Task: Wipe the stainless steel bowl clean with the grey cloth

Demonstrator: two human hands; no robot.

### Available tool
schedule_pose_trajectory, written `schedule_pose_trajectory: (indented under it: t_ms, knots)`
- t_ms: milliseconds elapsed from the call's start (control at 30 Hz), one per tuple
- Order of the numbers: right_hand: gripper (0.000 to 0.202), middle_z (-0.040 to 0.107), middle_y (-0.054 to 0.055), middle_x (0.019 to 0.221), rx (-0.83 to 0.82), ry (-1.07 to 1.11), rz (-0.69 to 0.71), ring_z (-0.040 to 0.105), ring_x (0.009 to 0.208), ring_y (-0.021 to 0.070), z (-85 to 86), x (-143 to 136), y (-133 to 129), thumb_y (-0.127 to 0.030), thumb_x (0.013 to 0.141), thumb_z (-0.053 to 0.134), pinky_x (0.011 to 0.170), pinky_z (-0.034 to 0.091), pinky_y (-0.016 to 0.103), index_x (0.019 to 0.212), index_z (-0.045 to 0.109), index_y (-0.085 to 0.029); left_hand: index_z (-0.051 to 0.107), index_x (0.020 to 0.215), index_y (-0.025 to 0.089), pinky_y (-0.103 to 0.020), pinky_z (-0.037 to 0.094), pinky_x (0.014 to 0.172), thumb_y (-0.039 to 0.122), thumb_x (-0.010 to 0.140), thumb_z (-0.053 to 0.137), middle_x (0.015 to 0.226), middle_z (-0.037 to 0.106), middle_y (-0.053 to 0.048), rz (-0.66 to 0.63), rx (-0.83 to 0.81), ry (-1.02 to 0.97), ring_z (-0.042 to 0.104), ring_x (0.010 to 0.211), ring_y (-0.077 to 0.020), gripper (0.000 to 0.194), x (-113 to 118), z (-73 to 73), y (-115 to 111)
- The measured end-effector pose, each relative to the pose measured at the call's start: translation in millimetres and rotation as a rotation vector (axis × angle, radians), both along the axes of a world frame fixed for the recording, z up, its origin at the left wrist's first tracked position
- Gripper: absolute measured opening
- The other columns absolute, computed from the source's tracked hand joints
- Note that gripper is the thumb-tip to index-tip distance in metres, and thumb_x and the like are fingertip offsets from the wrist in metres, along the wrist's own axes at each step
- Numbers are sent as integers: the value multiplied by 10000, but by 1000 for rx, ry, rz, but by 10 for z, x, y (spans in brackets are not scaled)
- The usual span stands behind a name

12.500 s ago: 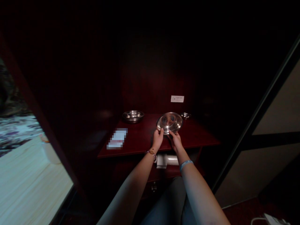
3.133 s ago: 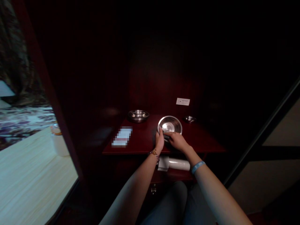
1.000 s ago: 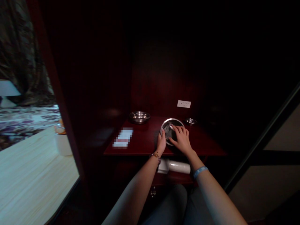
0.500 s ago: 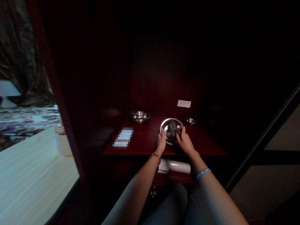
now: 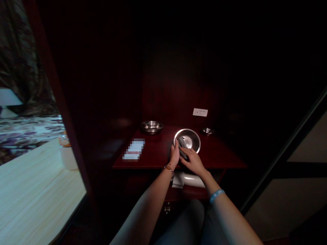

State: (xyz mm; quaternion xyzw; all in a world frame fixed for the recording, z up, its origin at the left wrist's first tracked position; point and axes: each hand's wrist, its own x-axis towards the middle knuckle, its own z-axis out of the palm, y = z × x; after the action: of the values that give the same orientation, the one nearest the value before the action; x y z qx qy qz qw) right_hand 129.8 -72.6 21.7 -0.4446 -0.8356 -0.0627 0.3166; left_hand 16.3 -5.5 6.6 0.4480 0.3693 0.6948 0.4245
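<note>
A shiny metal bowl (image 5: pixel 195 139) is tilted toward me above the dark red shelf. My left hand (image 5: pixel 175 153) grips its left rim, fingers partly hidden behind it. My right hand (image 5: pixel 192 161) presses a dark grey cloth (image 5: pixel 183 149) against the bowl's lower left inside and rim, close beside my left hand. Part of the cloth is covered by the right fingers.
On the shelf (image 5: pixel 155 160), stacked metal bowls (image 5: pixel 152 127) stand at the back left, a small metal dish (image 5: pixel 207 131) at the back right. A blurred-out pale sheet (image 5: pixel 134 149) lies left. Below rests a white roll (image 5: pixel 194 180). A wall socket (image 5: pixel 200 112) is behind.
My right hand has moved with the cloth from the bowl's right side to its lower left, near my left hand. The left hand and bowl stay almost in place.
</note>
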Motion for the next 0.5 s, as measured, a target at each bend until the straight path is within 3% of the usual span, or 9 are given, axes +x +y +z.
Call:
schedule_pose_trajectory:
  t_ms: [133, 267, 500]
  knots:
    - [558, 539, 109, 1349, 1, -40, -39, 488, 1239, 265, -99, 55, 116, -117, 752, 596, 1057, 399, 457, 1300, 527, -196, 599, 1104, 149, -311, 465, 917, 555, 896, 437, 1065, 677, -118, 34, -14, 37, 627, 1032, -211, 484, -11, -26, 50]
    - [522, 561, 118, 1330, 25, -44, -32, 485, 1266, 253, -144, 22, 199, -66, 744, 580, 1070, 399, 449, 1251, 546, -181, 562, 1128, 148, -322, 462, 899, 572, 902, 417, 1102, 655, -147, 127, -55, 83, 630, 1015, -223, 502, -32, -59, 99]
    - [673, 544, 53, 1396, -10, -61, 38, 519, 1272, 176, -100, 39, 318, -11, 776, 492, 1067, 439, 356, 1400, 442, -260, 585, 1037, 158, -318, 485, 835, 586, 888, 439, 1007, 677, -124, 142, 6, 107, 649, 905, -219, 476, -75, -47, 71]
